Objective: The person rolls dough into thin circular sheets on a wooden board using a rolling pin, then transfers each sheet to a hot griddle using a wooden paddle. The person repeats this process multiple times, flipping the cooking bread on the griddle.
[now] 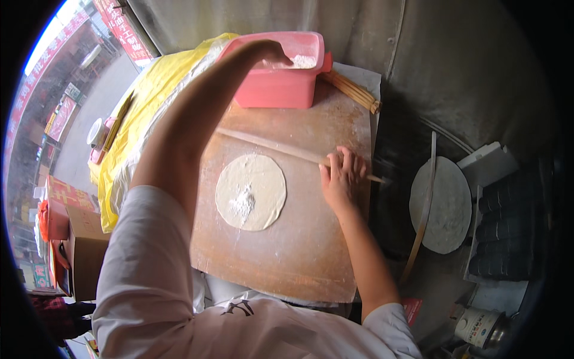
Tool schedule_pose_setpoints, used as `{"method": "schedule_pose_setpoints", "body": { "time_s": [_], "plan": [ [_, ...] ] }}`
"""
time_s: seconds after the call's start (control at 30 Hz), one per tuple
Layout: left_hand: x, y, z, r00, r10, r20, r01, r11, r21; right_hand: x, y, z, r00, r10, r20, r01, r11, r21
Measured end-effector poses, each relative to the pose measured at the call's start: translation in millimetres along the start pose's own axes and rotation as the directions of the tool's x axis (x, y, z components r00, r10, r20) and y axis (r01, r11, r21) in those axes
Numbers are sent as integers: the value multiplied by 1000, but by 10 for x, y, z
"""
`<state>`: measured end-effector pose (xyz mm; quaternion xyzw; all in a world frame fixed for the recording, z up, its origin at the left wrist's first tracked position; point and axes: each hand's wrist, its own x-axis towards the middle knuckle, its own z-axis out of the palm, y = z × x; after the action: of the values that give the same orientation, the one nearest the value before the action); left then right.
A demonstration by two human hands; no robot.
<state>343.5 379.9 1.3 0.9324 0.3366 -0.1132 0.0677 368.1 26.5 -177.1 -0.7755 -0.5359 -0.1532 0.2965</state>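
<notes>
My left hand (270,50) reaches over the rim of a pink plastic bin (276,89) to the white flour (305,61) inside. Its fingers are partly hidden, and whether they hold flour is unclear. On the wooden board (273,260) lies a flat round of dough (267,179) with a small heap of flour (242,202) left of its middle. My right hand (343,175) is closed around a long, thin wooden rolling pin (278,146) near its right end. The pin lies slantwise beyond the dough, apart from it.
Behind the board's right side lies a bundle of thin sticks (352,89). Yellow sheeting (152,85) runs along the left. To the right, a wooden stick (429,197) crosses a pale round sheet (448,215). A cardboard box (87,256) and another person's plaid sleeve (54,314) are at lower left.
</notes>
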Motion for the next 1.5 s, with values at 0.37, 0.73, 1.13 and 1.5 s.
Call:
{"method": "schedule_pose_setpoints", "body": {
  "time_s": [0.37, 0.73, 1.13, 1.5],
  "plan": [
    [342, -557, 110, 935, -198, -295, 218, 975, 36, 67, -55, -103, 996, 87, 34, -87, 996, -6],
    [-2473, -64, 1410, 998, 59, -30, -63, 740, -670, 0, 182, 185, 985, 136, -108, -143, 987, -67],
    [-3411, 187, 2700, 913, 251, -321, -304, 944, -126, -90, 226, 176, 985, 160, -61, -168, 971, -172],
    [-3019, 437, 2536, 816, 518, -259, -554, 828, -89, -45, 167, 199, 980, 197, -29, -199, 970, -141]
  ]
}}
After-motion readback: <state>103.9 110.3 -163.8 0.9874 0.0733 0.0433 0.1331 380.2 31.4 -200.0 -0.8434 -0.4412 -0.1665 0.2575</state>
